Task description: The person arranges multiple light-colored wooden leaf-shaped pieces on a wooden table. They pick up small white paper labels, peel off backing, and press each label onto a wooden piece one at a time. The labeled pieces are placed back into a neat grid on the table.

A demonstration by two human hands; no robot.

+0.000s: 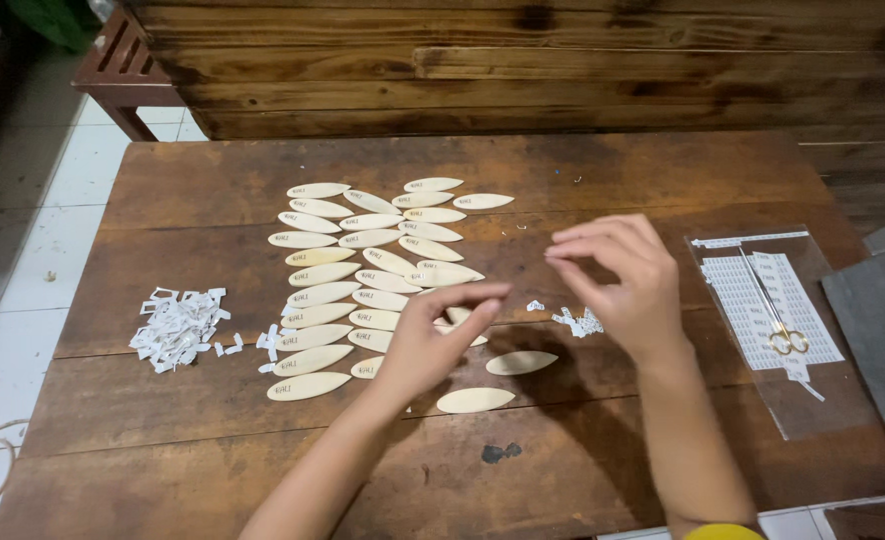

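My left hand (431,338) hovers over the wooden table (613,170), thumb and forefinger extended with nothing visible between them. It sits above the right edge of several pale leaf-shaped wooden pieces (363,270) laid in rows, most bearing a small label. My right hand (625,280) is raised to the right, fingertips pinched together; whether a tiny paper label is between them I cannot tell. Two unlabelled wooden pieces (521,362) (475,400) lie below my hands. A few small paper labels (581,321) rest under my right hand.
A heap of white paper scraps (177,326) lies at the left. On the right, a clear plastic sleeve (813,400) holds a printed label sheet (763,310) and small gold-handled scissors (781,322). A grey sheet (883,340) lies at the far right. Wooden planks stand behind the table.
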